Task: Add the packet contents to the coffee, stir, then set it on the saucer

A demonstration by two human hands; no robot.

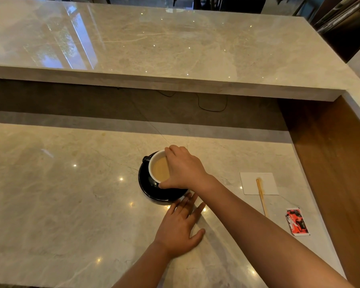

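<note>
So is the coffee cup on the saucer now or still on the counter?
On the saucer: the cup sits upright on the black dish, right hand gripping its rim.

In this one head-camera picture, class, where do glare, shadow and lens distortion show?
Head view: window glare streaks the upper marble counter; small light points glint on the lower counter; the right hand on the coffee cup has a forearm shadow beneath it; the wide lens bends counter edges.

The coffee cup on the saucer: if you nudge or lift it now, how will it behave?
The cup looks ceramic, so probably rigid and breakable. It seems filled close to the rim, so a tilt or shove could slosh coffee. The glossy black saucer may let it slide; the right hand grips its rim from above.
</note>
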